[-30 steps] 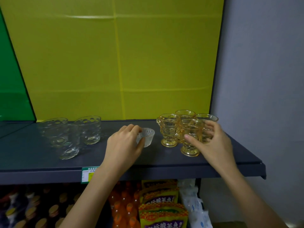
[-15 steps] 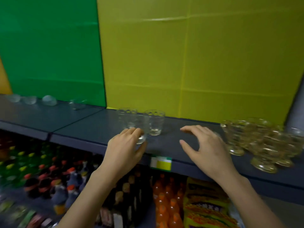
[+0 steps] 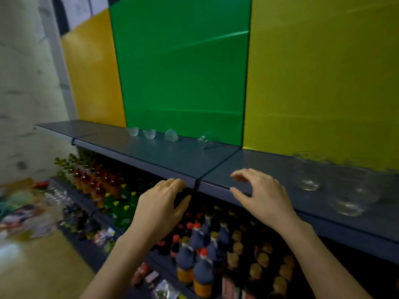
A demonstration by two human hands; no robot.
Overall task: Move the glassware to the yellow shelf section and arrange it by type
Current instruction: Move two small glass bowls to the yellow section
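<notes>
No text, brand, number or sign can be read anywhere in this blurred view: the labels on the bottles (image 3: 200, 266) crowding the lower shelf are smeared patches of orange and dark blue, the packets (image 3: 149, 277) beside them show only red and white blotches, and the front edge of the grey upper shelf (image 3: 216, 186) carries no legible price tag
</notes>
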